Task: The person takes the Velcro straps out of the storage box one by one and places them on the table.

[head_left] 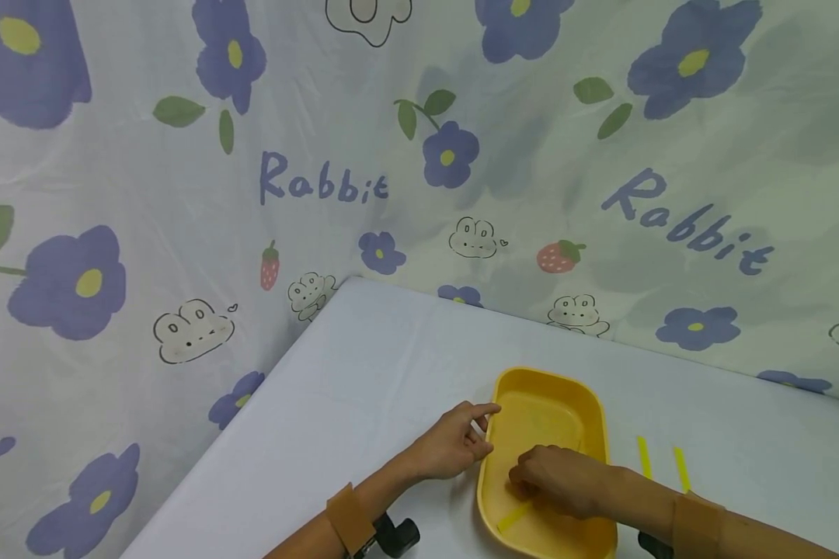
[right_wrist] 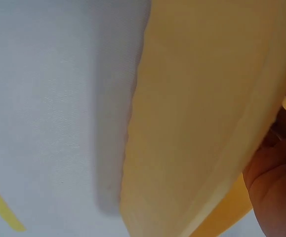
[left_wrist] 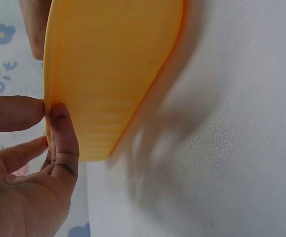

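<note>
A yellow plastic tray (head_left: 537,411), deep with rounded corners, lies on the white-covered table. At its left rim my left hand (head_left: 454,441) pinches the edge; in the left wrist view, fingers (left_wrist: 63,136) press the outer wall and another digit meets the rim. My right hand (head_left: 566,477) reaches over the right wall into the tray, fingers bent downward. A thin yellow strip (head_left: 513,516) shows on the tray floor, its upper end running beneath that hand. The right fingertips are hidden in every view, so whether they grip anything is unclear.
Two more yellow strips, one (head_left: 644,456) beside the other (head_left: 681,468), lie on the table (head_left: 391,373) right of the tray, near my right forearm. A curtain (head_left: 363,116) printed with flowers and rabbits hangs behind the table and along its left side.
</note>
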Tool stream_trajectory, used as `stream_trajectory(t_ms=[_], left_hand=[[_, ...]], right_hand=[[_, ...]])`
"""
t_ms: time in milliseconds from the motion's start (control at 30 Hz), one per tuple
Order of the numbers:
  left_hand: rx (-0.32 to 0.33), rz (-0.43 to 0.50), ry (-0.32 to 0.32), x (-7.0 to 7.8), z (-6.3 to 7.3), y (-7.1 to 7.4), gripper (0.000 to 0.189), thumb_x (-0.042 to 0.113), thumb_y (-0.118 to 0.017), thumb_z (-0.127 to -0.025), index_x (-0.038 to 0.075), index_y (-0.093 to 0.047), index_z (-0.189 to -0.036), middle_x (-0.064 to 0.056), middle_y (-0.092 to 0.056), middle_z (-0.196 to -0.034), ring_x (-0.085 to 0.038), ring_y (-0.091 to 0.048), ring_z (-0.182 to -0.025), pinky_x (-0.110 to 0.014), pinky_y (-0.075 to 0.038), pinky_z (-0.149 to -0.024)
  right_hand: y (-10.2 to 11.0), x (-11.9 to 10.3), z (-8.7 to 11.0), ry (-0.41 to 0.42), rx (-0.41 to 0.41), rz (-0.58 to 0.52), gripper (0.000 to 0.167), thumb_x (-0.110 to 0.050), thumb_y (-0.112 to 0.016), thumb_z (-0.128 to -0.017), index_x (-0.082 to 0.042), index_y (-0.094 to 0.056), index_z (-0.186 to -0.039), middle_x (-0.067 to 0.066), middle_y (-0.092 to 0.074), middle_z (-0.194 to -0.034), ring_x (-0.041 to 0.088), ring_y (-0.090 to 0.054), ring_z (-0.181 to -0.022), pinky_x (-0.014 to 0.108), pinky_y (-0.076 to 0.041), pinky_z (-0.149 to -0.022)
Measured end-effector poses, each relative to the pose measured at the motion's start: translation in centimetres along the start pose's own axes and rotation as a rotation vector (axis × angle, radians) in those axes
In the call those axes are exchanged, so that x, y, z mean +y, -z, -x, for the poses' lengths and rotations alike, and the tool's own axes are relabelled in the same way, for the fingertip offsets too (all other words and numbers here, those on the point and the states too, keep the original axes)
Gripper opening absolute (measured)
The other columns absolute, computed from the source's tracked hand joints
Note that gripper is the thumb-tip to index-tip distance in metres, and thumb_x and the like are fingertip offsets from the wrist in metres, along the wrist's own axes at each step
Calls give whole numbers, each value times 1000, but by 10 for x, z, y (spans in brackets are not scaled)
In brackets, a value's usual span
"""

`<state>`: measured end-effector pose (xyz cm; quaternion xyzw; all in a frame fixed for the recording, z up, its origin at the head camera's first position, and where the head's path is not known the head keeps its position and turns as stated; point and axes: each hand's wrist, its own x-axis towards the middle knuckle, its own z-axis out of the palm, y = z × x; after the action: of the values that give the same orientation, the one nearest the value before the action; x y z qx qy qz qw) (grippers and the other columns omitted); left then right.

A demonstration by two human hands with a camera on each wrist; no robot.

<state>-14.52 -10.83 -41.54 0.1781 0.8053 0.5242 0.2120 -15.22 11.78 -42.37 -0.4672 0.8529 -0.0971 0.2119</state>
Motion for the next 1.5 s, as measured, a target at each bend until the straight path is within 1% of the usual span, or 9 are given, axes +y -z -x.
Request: stream_trajectory(t_ms=[133,300,500,667,833,967,1100,1300,1500], left_hand=[[0,-1,-6,0,0,0,56,2,-64,-95,4,-46,-148,-8,-50,-109,-8,-55,-79,-16,-46,-63],[-2,-13,-20,0,-1,0,56,2,-63,-95,3,-46,-148,-8,-50,-109,-7,-55,-79,-16,-46,-64],[-3,-27,-28,1,-2,0,56,2,-62,-95,3,-45,-148,-9,-50,-110,-7,-56,-81,-16,-46,-66],[2,-18,-16,1,-2,-1,56,2,-63,-95,4,-46,-148,-8,-50,-109,-8,-55,-80,-16,-46,-65],[4,2,-12,0,-2,-3,56,1,-64,-94,3,-46,-148,-8,-50,-108,-9,-55,-79,-16,-45,-63],[1,9,-14,0,-2,-3,56,0,-63,-95,2,-46,-148,-8,-49,-108,-9,-55,-79,-17,-45,-63],[2,11,-4,1,-1,-2,56,0,-63,-94,3,-46,-148,-9,-49,-109,-10,-55,-80,-17,-45,-63],[-5,-12,-4,0,1,0,57,1,-63,-95,3,-45,-149,-9,-49,-109,-10,-57,-83,-18,-47,-65],[-5,-12,-18,0,1,0,57,2,-63,-95,3,-44,-149,-10,-50,-111,-10,-57,-84,-18,-48,-66]], right_hand=[[1,-1,0,13,-2,-9,29,3,-75,-84,-21,-59,-80,-15,-44,-70,-1,-41,-66,15,-42,-63],[3,-2,1,-13,-15,-11,28,-2,-76,-85,-22,-59,-76,-16,-46,-69,-1,-42,-63,16,-41,-60],[8,-3,4,-27,23,2,26,-3,-76,-85,-23,-62,-79,-18,-51,-71,-1,-45,-66,18,-44,-65],[15,-4,5,-32,59,-78,20,-5,-77,-86,-22,-67,-85,-19,-57,-74,-1,-48,-68,17,-48,-69],[22,-3,9,0,149,-184,16,-7,-77,-87,-19,-67,-86,-18,-59,-77,-3,-49,-68,15,-49,-65],[28,0,15,10,249,-267,14,-7,-74,-89,-16,-65,-86,-15,-63,-80,-5,-56,-71,16,-52,-64],[31,1,18,-32,323,-338,11,-9,-73,-90,-15,-65,-87,-11,-67,-81,-3,-62,-74,18,-54,-65],[37,0,21,-162,386,-433,8,-12,-70,-93,-14,-64,-89,-6,-68,-82,2,-62,-71,21,-55,-64],[44,1,26,-180,508,-447,7,-6,-70,-92,-10,-65,-89,-3,-70,-82,4,-67,-70,25,-58,-65]])
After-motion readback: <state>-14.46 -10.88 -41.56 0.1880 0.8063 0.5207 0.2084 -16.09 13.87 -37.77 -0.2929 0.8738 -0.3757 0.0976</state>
